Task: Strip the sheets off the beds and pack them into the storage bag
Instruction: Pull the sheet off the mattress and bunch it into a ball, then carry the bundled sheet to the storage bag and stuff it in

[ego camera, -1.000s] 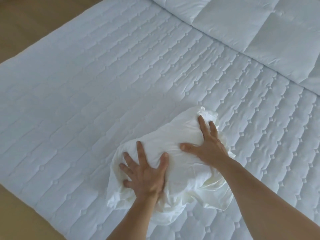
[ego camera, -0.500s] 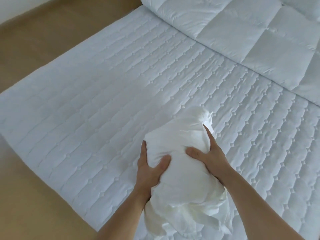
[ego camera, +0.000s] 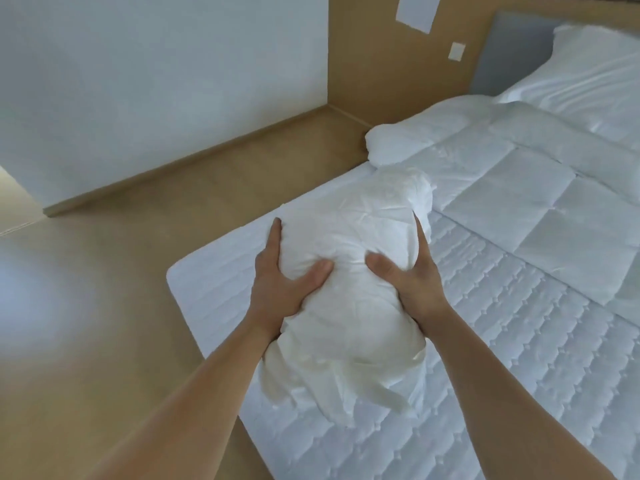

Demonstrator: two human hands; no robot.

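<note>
One bundled sheet, held over the near corner of one quilted mattress. Two hands on it: left hand and right hand each grip a side, thumbs dug into the front. One folded duvet and one pillow lie further up the bed.

A tan floor meets a white wall; a paper and switch plate sit on brown panelling.
</note>
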